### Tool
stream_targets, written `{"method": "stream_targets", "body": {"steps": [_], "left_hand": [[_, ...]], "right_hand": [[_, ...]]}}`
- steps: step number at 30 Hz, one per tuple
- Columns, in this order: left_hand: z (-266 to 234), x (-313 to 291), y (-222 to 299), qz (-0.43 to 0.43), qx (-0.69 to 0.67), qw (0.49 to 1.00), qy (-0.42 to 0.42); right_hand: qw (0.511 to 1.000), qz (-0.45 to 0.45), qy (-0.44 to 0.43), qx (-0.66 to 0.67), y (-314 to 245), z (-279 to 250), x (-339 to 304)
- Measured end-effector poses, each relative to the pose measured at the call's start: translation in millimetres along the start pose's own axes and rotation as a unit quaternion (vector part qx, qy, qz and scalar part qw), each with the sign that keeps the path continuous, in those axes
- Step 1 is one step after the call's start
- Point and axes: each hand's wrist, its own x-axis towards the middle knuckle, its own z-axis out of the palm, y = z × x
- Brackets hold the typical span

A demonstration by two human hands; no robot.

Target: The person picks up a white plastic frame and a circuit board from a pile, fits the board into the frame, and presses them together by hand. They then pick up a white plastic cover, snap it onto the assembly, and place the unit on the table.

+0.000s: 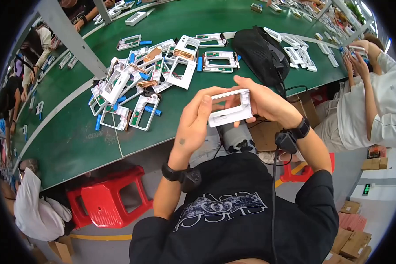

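Above my lap, just off the table's near edge, I hold a white plastic frame-shaped housing (230,117) with a rectangular opening. My left hand (192,121) grips its left end, thumb on the front and fingers behind. Around its right end curls my right hand (270,104), its fingertips partly hidden behind the housing. Beyond my hands lies a heap of similar white housings (115,87), several with green circuit boards, copper-coloured parts and blue cylinders like battery cells. One such housing (218,62) rests apart, right of the heap.
A black mesh bag (258,53) lies on the green table (171,20), with more white housings (299,55) to its right. A grey metal post (72,42) rises at the left. A red stool (103,204) stands below the edge. Co-workers sit around; one at right (383,88) handles a part.
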Motion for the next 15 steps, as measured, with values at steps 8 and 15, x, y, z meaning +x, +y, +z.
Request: {"method": "stream_targets", "body": {"steps": [8,15], "left_hand": [[0,2,21,0.078,-0.184,0.973,0.12],[-8,8,7,0.118,-0.347,0.913,0.179]], "right_hand": [[0.984,-0.078,-0.13,0.097,-6,58,-9],[0.993,-0.067,-0.047,0.087,-16,81,32]]}}
